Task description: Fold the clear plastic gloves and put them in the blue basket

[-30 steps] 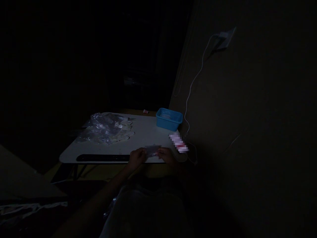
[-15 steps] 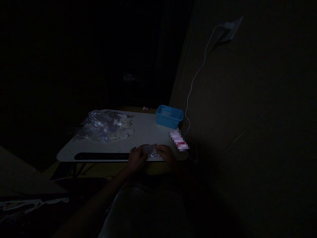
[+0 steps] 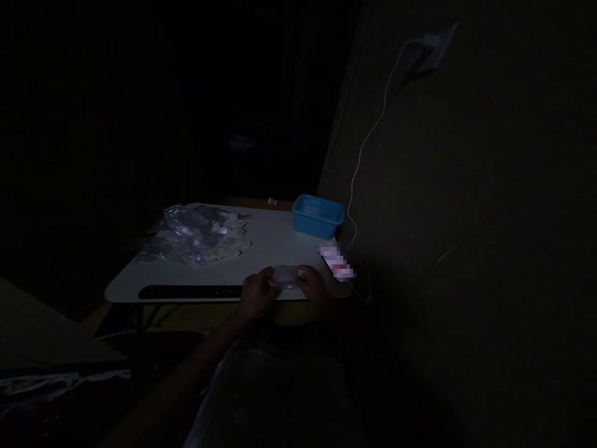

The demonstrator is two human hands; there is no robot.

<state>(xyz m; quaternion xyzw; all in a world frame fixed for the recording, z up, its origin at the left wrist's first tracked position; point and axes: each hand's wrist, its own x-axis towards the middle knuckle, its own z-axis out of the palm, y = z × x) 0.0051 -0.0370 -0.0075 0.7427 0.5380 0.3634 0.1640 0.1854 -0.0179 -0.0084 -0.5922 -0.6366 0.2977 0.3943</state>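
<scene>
A small clear plastic bag is stretched between my two hands above the front edge of the white folding table. My left hand grips its left end, fingers closed. On the other end, my right hand pinches the plastic between thumb and fingers. Whether anything lies inside the bag is too dark to tell. To the right of my right hand lies a lit phone, its screen blurred out.
A blue plastic basket stands at the table's back right. Crumpled clear plastic lies on the left, beside several pale flat pieces. A white cable runs down the wall from a socket. Behind the table sits a small spool-like object.
The small bag has been spread flatter and wider between my hands; before, it was more crumpled. My right hand has shifted slightly. The view has tilted a little.
</scene>
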